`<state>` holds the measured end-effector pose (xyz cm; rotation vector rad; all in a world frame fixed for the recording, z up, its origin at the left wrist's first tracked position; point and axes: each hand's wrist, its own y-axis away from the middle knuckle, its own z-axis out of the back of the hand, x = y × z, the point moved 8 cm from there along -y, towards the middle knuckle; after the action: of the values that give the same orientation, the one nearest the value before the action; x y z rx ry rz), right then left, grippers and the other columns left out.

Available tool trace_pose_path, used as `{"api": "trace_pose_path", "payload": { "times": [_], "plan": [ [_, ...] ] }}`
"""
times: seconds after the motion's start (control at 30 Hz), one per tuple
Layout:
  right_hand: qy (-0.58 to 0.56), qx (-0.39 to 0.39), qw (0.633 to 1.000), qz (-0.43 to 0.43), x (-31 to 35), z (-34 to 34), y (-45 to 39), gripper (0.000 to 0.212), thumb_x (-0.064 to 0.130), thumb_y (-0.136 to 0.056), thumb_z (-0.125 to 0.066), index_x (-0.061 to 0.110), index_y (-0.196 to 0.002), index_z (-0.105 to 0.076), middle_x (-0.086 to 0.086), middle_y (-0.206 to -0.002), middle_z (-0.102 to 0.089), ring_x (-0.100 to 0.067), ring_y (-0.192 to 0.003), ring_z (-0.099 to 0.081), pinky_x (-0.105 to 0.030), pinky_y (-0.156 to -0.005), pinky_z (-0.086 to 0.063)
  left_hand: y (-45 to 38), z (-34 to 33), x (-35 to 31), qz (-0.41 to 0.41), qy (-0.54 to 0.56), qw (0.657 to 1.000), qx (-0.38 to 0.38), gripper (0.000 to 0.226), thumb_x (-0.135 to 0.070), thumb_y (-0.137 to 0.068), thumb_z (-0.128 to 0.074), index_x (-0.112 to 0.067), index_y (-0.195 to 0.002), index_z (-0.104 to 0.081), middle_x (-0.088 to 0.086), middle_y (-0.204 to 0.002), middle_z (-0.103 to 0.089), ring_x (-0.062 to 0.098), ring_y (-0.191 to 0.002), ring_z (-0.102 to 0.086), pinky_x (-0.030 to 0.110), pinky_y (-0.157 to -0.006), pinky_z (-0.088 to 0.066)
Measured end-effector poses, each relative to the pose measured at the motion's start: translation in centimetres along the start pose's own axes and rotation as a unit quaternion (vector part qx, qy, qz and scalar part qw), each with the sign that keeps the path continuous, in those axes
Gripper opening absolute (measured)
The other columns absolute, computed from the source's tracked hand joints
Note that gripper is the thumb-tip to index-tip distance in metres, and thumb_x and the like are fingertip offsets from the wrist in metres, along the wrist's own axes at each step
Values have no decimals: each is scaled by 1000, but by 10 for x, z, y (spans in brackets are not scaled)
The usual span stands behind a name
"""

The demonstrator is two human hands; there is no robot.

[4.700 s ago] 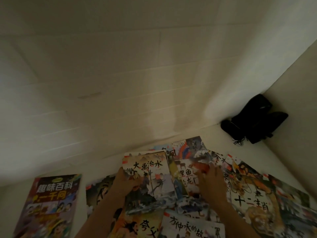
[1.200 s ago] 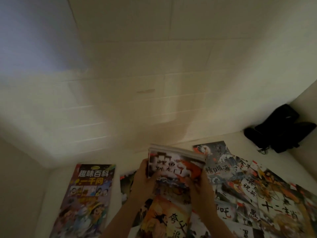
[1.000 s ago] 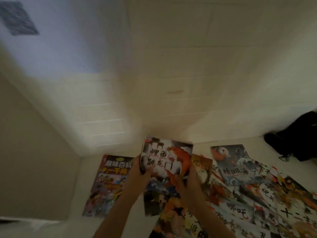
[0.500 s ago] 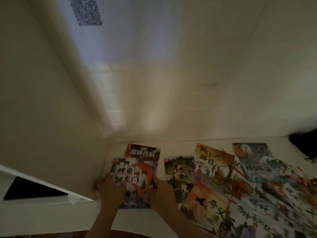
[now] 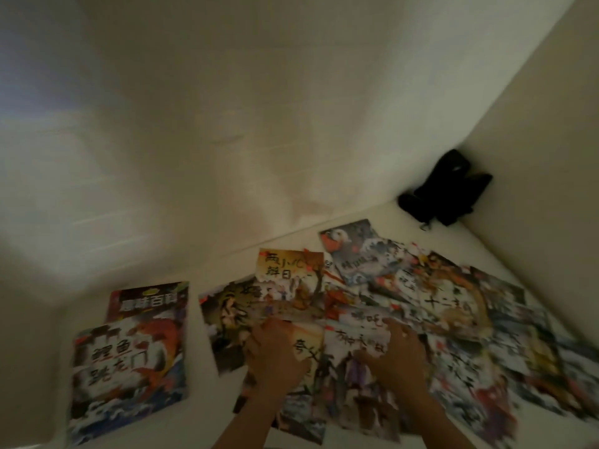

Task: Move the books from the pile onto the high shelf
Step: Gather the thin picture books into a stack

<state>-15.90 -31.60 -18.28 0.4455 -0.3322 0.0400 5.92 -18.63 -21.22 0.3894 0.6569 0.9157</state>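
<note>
Black bag [image 5: 445, 187] sits in the shelf [image 5: 340, 218] corner, beyond the scattered books [image 5: 421, 303]; left hand [image 5: 275, 354] and right hand [image 5: 400, 354] rest apart, fingers flat, on them.

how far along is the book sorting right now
Done: the carp book lies at left, on top of the encyclopedia book. In hand: left hand and right hand rest on the spread pile; grip is blurred. Left: many overlapping books remain there, beside a black object in the corner.
</note>
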Motion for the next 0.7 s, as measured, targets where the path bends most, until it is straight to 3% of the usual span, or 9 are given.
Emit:
{"api": "trace_pose_path", "payload": {
  "times": [0.17,0.23,0.3,0.37,0.47,0.53,0.6,0.63,0.7],
  "plan": [
    [-8,60,996,-66,-45,-11,2,129,58,-53,-85,33,-151,-3,-12,-158,6,-39,-145,0,-62,-111,-23,2,-4,0,39,-77,994,-67,131,-55,-57,-84,-18,-146,5,22,-143,-18,38,-132,-31,42,-103,-38],
    [4,73,994,-79,-53,-17,5,132,59,-53,-85,33,-151,0,-11,-159,7,-38,-146,2,-63,-112,-22,0,-6,1,26,-28,998,-58,123,-47,-66,-82,-12,-148,3,22,-143,-27,34,-128,-39,37,-102,-43],
    [33,57,995,-72,-55,-14,9,125,63,-56,-81,32,-150,-4,-12,-158,1,-38,-146,-2,-59,-111,-24,-3,4,-3,-9,25,997,-67,96,-33,-79,-74,-11,-149,-11,13,-133,-49,26,-116,-54,33,-92,-50],
    [44,28,998,-37,-51,-9,12,116,63,-59,-80,32,-147,-12,-13,-155,-8,-38,-144,-9,-57,-110,-28,3,36,-20,-60,-32,989,-129,66,-25,-89,-60,-12,-144,-27,7,-119,-60,23,-102,-61,33,-83,-54],
    [24,11,1000,0,-51,1,13,120,59,-55,-84,30,-148,-13,-15,-150,-19,-40,-139,-20,-53,-109,-31,34,92,-59,-128,-58,958,-252,60,-11,-90,-56,-7,-142,-26,13,-116,-57,29,-97,-62,33,-70,-49],
    [-34,15,999,5,-54,9,8,131,49,-51,-90,25,-151,-8,-16,-145,-29,-38,-132,-32,-47,-104,-37,55,116,-82,-155,-8,946,-285,55,-10,-88,-61,-8,-134,-30,9,-103,-54,29,-91,-59,31,-64,-39],
    [-130,44,991,4,-58,11,6,131,32,-54,-93,15,-152,-8,-12,-147,-36,-31,-125,-46,-37,-95,-44,49,105,-91,-172,104,956,-215,51,-18,-84,-69,-12,-123,-36,-2,-96,-53,22,-86,-58,31,-64,-43],
    [-158,51,986,3,-61,10,4,120,25,-61,-90,10,-151,-12,-11,-146,-40,-29,-118,-52,-33,-90,-45,44,87,-92,-182,165,957,-154,52,-24,-79,-73,-14,-119,-42,-6,-96,-57,18,-88,-61,30,-65,-50],
    [-169,40,985,7,-68,10,0,71,20,-83,-72,5,-142,-34,-14,-124,-57,-28,-94,-60,-29,-77,-47,33,38,-90,-179,249,951,-47,57,-33,-70,-78,-17,-116,-49,-6,-102,-64,15,-94,-66,32,-71,-58]
  ]
}}
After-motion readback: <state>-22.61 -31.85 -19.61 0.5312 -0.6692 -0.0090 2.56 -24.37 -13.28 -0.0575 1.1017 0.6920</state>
